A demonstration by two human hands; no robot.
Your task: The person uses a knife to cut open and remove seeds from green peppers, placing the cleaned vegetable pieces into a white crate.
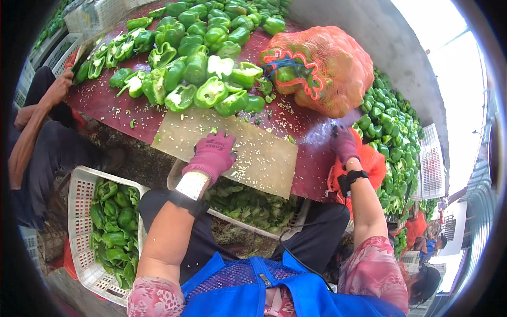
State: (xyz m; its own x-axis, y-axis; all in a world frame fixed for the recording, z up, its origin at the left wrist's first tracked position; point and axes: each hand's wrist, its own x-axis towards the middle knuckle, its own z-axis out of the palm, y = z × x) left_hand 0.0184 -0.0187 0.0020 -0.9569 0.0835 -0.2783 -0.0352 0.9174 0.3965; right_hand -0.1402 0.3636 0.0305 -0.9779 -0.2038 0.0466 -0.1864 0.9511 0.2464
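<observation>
My left hand (214, 153), in a purple glove, rests on the tan cutting board (259, 150) with its fingers apart and nothing held in them. A small green scrap lies by its fingertips, and pale seeds are strewn over the board. My right hand (344, 143), gloved alike, is at the right of the red tabletop (306, 164), beside a red mesh bag (369, 168). Its fingers are closed, with a dark bit showing at their tips; what they hold is unclear. Beyond the board lie halved green bell peppers (211, 91) in front of a pile of whole ones (214, 37).
A full orange mesh sack (330, 68) stands on the table's far right. More peppers (391, 137) are heaped on the right. A white crate (82, 232) of peppers stands at lower left; a bin of green trimmings (248, 206) is below the board. A co-worker's hand (60, 84) is at left.
</observation>
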